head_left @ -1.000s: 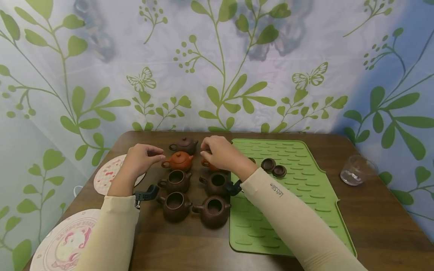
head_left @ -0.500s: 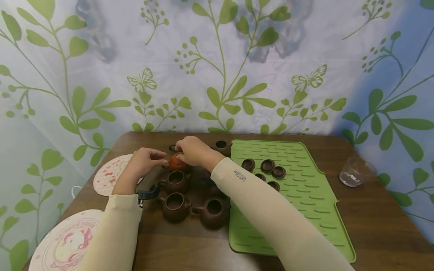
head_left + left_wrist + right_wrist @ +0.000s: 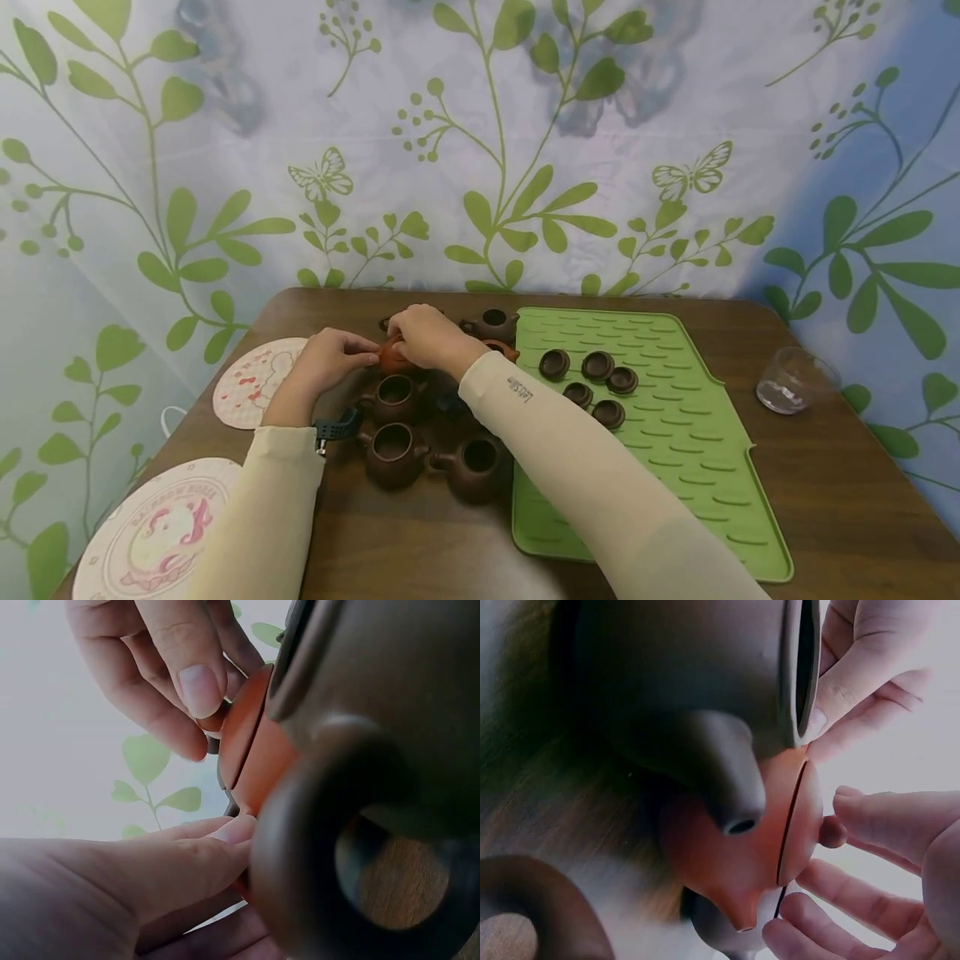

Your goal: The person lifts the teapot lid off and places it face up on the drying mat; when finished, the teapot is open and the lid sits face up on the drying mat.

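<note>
An orange clay teapot (image 3: pixel 392 358) with its lid (image 3: pixel 244 735) seated stands between my two hands. My left hand (image 3: pixel 326 364) pinches its handle side; a dark teapot's handle hides part of this in the left wrist view. With thumb and fingers, my right hand (image 3: pixel 429 337) holds the lid's small round knob (image 3: pixel 832 832). Just in front stand lidless dark brown teapots (image 3: pixel 395 410). A second orange teapot (image 3: pixel 504 348) shows partly behind my right forearm. Beyond my right hand, another dark teapot is mostly covered.
Several small dark lids (image 3: pixel 555 365) lie on a green ridged mat (image 3: pixel 675 417) at the right. A clear plastic cup (image 3: pixel 787 385) is near the table's right edge. Two round printed mats (image 3: pixel 161 533) lie along the left side. A lidless dark teapot (image 3: pixel 492 327) stands at the back.
My right hand has moved left from the second orange teapot to the lid knob of the left one. My left hand has shifted slightly right onto that teapot's handle side.
</note>
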`<state>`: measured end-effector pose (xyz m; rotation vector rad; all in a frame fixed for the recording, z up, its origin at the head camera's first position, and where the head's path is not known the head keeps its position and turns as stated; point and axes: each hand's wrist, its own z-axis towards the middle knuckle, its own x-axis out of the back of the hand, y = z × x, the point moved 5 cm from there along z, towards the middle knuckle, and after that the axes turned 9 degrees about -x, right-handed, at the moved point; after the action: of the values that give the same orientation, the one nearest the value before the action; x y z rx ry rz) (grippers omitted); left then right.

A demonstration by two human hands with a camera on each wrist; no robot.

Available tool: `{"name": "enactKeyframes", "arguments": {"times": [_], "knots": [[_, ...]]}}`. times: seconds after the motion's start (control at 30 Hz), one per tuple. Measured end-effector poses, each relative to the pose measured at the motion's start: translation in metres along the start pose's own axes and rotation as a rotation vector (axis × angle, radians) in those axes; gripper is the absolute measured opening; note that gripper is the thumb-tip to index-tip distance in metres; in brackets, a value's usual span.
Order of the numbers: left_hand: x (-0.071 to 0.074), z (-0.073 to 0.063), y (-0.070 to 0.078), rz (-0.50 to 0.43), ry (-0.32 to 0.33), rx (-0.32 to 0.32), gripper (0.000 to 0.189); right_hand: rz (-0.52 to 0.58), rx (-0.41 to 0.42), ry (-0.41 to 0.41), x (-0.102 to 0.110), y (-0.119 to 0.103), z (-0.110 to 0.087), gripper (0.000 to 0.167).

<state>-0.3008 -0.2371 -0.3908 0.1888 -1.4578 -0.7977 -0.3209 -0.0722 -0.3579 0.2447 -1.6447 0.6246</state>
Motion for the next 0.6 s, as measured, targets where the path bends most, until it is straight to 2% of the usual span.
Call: {"name": "enactKeyframes", "arguments": {"times": [0.17, 0.6], "knots": [[-0.0004, 0.0007, -0.0009, 0.012, 0.007, 0.003, 0.021, 0.022, -0.007, 0.029, 0.0031, 0.0046, 0.0001, 0.025], [-0.0006, 0.0004, 0.0001, 0.013, 0.022, 0.003, 0.019, 0.05, -0.022, 0.027, 0.0017, 0.008, 0.0024, 0.022]]}}
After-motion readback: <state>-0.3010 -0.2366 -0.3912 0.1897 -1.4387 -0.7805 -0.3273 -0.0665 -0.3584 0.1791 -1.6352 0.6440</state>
